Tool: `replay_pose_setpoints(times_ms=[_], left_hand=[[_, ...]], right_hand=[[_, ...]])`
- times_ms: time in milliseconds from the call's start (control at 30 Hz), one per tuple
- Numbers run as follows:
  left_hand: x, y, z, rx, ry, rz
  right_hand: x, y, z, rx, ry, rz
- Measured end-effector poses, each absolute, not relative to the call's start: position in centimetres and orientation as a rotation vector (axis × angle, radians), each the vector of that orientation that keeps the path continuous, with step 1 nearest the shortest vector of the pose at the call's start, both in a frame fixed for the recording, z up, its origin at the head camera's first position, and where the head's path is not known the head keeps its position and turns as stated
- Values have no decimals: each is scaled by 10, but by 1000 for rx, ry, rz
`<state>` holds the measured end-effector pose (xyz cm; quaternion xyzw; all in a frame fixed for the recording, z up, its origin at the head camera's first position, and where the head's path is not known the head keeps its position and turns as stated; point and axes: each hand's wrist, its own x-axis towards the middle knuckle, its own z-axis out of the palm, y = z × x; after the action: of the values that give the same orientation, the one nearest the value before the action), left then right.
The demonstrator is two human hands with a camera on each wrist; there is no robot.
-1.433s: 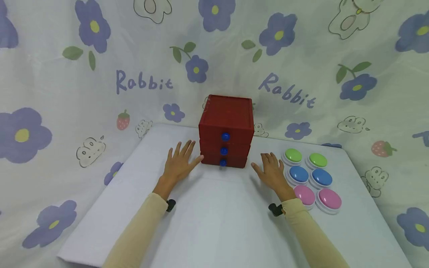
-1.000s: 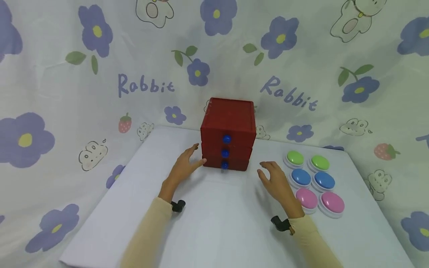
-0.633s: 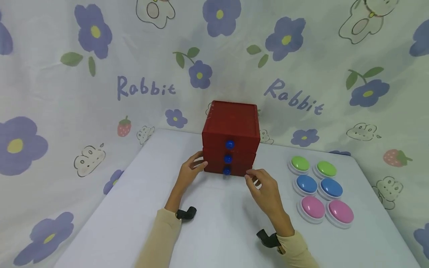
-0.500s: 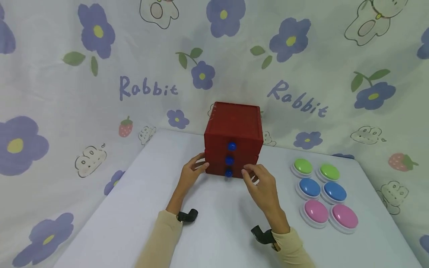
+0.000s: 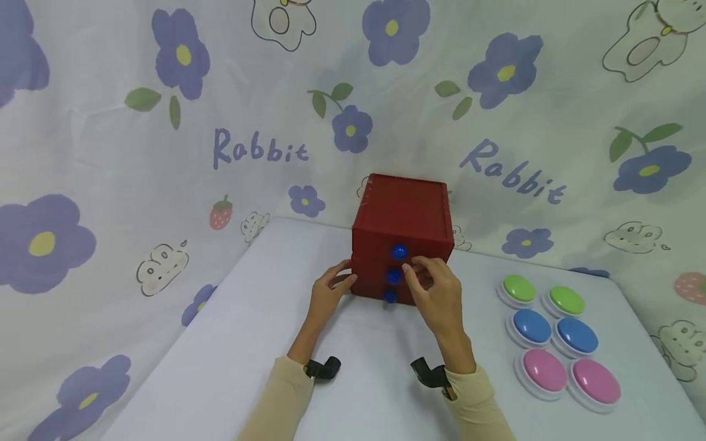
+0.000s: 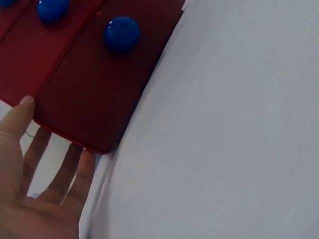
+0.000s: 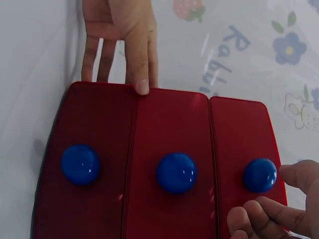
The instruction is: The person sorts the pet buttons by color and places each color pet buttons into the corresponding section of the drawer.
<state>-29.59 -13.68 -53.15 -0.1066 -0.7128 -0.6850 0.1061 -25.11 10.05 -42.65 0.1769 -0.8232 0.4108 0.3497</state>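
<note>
A red three-drawer box (image 5: 405, 208) stands on the white table, each drawer front bearing a blue knob. My left hand (image 5: 326, 297) is at the box's lower left side; in the left wrist view its thumb (image 6: 22, 112) lies at the front edge, with the straight fingers against the side wall. My right hand (image 5: 444, 303) is in front of the drawers, thumb and fingers bent and apart. Seen from the right wrist, its thumb (image 7: 299, 173) is right beside the top knob (image 7: 260, 175), and its fingertips sit close below that knob. All drawers look closed.
On the right of the table (image 5: 220, 343) stand several round push buttons in pairs: green (image 5: 520, 288), blue (image 5: 532, 325) and pink (image 5: 545, 369), on white bases. A patterned cloth (image 5: 265, 92) hangs behind the box.
My right hand has moved from beside the buttons, left and up to the top knob. My left hand has come to the box's left side. The head view has shifted left.
</note>
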Motion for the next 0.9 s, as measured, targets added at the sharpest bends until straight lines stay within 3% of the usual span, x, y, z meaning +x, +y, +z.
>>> replay_pose_setpoints(times_ms=[900], left_hand=[[-295, -135, -528, -233, -2160, -1950]], right_hand=[[-267, 86, -422, 323, -2192, 1224]])
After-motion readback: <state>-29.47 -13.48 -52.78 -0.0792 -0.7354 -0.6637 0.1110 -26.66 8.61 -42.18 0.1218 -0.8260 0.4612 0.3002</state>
